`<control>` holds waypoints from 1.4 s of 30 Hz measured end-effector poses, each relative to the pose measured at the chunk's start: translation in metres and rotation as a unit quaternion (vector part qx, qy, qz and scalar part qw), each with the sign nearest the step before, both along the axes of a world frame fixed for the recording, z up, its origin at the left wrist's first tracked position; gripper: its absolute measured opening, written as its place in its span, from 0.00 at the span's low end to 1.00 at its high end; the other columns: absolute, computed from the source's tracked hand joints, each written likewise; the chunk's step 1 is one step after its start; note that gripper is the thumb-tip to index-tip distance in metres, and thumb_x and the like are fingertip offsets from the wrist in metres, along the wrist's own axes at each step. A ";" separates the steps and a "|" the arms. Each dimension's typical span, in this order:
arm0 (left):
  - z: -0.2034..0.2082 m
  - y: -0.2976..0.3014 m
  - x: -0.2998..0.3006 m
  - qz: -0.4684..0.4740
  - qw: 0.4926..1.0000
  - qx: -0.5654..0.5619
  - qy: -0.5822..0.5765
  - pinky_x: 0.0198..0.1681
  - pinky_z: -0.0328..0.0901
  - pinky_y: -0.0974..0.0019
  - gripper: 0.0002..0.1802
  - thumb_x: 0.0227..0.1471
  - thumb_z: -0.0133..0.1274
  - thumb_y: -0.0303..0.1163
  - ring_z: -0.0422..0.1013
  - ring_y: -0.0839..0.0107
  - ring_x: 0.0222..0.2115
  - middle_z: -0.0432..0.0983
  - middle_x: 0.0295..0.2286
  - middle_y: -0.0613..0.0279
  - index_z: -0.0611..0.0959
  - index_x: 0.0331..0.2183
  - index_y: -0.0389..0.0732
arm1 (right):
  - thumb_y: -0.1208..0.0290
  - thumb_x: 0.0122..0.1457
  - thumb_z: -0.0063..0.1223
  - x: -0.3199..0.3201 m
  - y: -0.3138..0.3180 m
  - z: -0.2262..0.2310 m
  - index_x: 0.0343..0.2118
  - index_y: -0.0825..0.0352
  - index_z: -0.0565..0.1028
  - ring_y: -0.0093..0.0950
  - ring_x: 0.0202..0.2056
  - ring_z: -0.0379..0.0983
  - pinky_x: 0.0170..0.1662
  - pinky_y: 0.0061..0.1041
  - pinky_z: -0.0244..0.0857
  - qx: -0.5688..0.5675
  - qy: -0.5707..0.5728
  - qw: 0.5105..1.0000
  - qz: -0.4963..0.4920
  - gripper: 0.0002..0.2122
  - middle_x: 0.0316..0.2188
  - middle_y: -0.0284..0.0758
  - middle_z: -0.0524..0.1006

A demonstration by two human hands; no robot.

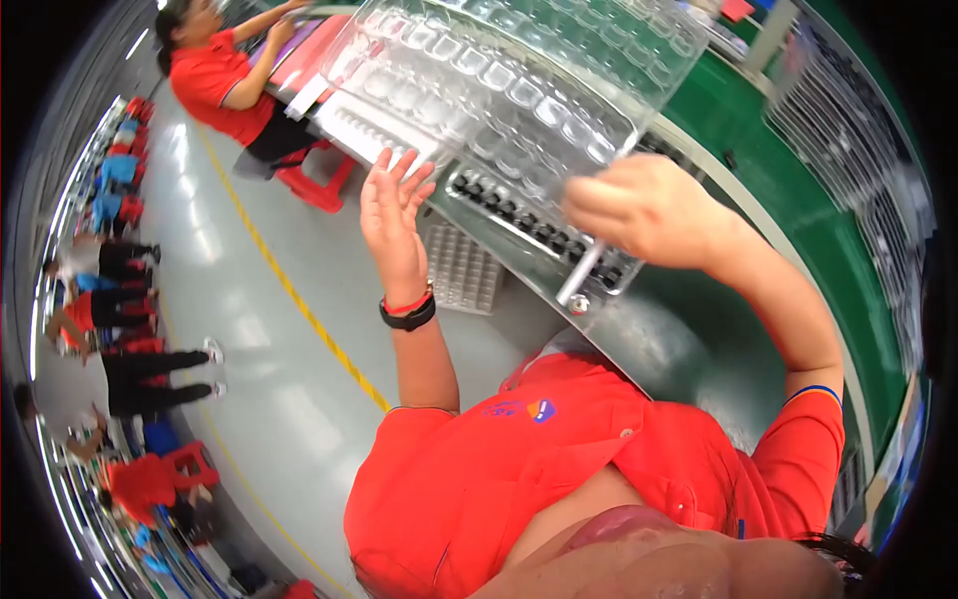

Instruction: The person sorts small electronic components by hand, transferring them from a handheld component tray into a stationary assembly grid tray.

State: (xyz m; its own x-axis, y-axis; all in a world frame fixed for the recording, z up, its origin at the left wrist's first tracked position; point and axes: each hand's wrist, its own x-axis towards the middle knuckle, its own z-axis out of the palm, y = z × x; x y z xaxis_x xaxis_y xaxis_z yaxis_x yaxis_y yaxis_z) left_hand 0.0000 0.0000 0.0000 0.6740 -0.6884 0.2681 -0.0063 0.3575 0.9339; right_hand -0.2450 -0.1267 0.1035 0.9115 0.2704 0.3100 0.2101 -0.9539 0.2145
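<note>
My left hand is raised beside the bench with its fingers spread and nothing in it. Closed and a little blurred, my right hand grips a slim white rod with a shiny round end, pointing down toward the bench edge. Under that rod lies a tray holding a row of small black parts. A large clear plastic blister tray with rows of moulded pockets spreads over the bench ahead of both hands. Whether my right fingers also touch its near corner I cannot tell.
White trays lie at the bench's left end, and a pocketed tray is lower down, beside my left wrist. A co-worker in red sits ahead on the left by a red stool. A green conveyor belt curves past on the right.
</note>
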 end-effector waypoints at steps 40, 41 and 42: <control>0.025 -0.091 -0.195 -0.445 0.665 0.149 -0.582 0.38 0.69 0.65 0.26 0.46 0.62 0.34 0.73 0.63 0.35 0.75 0.37 0.52 0.76 0.47 0.35 | 0.71 0.44 0.63 -0.271 0.192 -0.109 0.27 0.61 0.76 0.29 0.22 0.72 0.24 0.28 0.64 0.375 -0.121 0.825 -0.405 0.08 0.26 0.27 0.72; 0.019 -0.098 -0.198 -0.428 0.658 0.126 -0.607 0.38 0.69 0.64 0.27 0.47 0.61 0.34 0.73 0.62 0.36 0.75 0.37 0.51 0.75 0.48 0.35 | 0.71 0.45 0.63 -0.265 0.190 -0.110 0.27 0.61 0.75 0.30 0.22 0.71 0.24 0.28 0.64 0.370 -0.119 0.829 -0.401 0.08 0.25 0.28 0.72; 0.013 -0.105 -0.201 -0.412 0.672 0.091 -0.609 0.42 0.68 0.61 0.26 0.47 0.59 0.31 0.72 0.58 0.38 0.73 0.38 0.50 0.74 0.49 0.35 | 0.70 0.44 0.65 -0.259 0.187 -0.112 0.28 0.62 0.76 0.29 0.22 0.72 0.23 0.27 0.65 0.356 -0.114 0.839 -0.397 0.09 0.26 0.29 0.74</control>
